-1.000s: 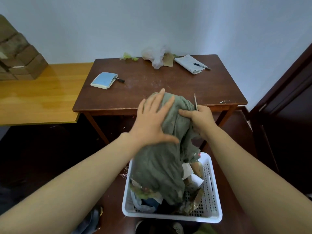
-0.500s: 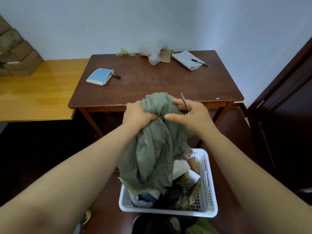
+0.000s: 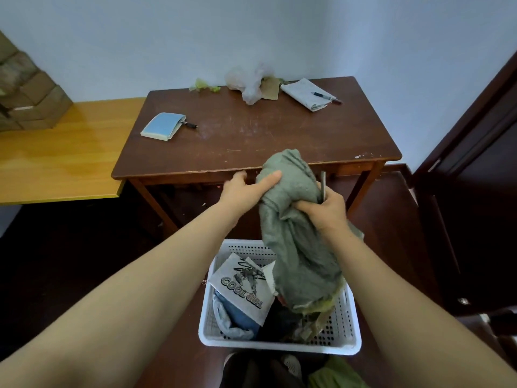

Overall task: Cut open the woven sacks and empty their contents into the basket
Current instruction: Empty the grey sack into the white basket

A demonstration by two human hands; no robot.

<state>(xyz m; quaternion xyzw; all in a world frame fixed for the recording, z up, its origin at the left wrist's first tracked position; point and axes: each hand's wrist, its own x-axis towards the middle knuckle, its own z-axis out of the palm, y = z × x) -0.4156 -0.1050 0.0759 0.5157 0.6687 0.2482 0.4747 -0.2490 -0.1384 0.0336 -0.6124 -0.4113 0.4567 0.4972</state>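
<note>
Now we hold the woven sack [image 3: 299, 256] upended over the basket [image 3: 279, 347].
Its long axis hangs downward, mouth in the basket. Of our hands, the right hand [image 3: 326, 211] grips its middle plus a thin blade [image 3: 323, 183]; the left hand [image 3: 242, 191] thumbs the top, its grip unclear.

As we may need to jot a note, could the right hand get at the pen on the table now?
Probably not yet: the right hand grips the sack and a blade, though the pen lies uncovered at the far corner of the table.
</note>
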